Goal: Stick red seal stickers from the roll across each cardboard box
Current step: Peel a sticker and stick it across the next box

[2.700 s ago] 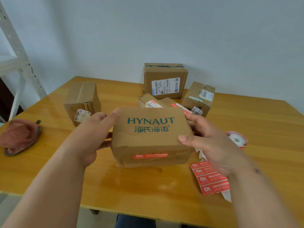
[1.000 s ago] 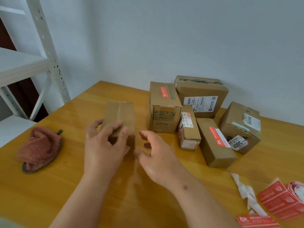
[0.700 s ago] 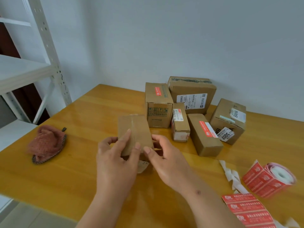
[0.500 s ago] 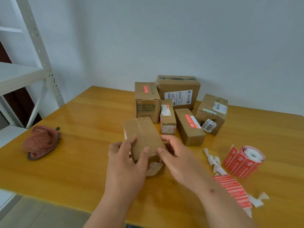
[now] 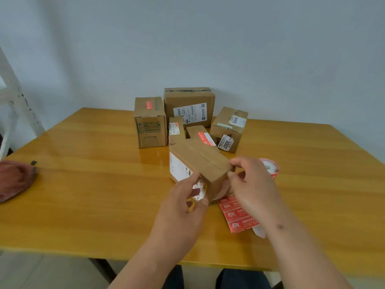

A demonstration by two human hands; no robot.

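Note:
A small cardboard box [image 5: 200, 163] with a taped seam on top and a white label on its left side sits tilted near the middle of the table. My left hand [image 5: 185, 203] holds its near corner, thumb and fingers curled around the edge. At the box's right end my right hand [image 5: 252, 184] pinches the upper edge. A strip of red seal stickers [image 5: 237, 215] lies on the table just right of the box, partly under my right hand. The sticker roll [image 5: 269, 168] stands behind that hand.
Several cardboard boxes cluster at the back of the wooden table [image 5: 93, 174]: a tall one [image 5: 150, 122] and a long one [image 5: 203, 136] bear red seals, with a big labelled box [image 5: 189, 107] and an angled box [image 5: 229, 129]. A pink cloth [image 5: 14, 180] lies at the left edge.
The HYNAUT box went to the back cluster. Both hands took the small box from the left and brought it toward the stickers, turning it so its label side faces left.

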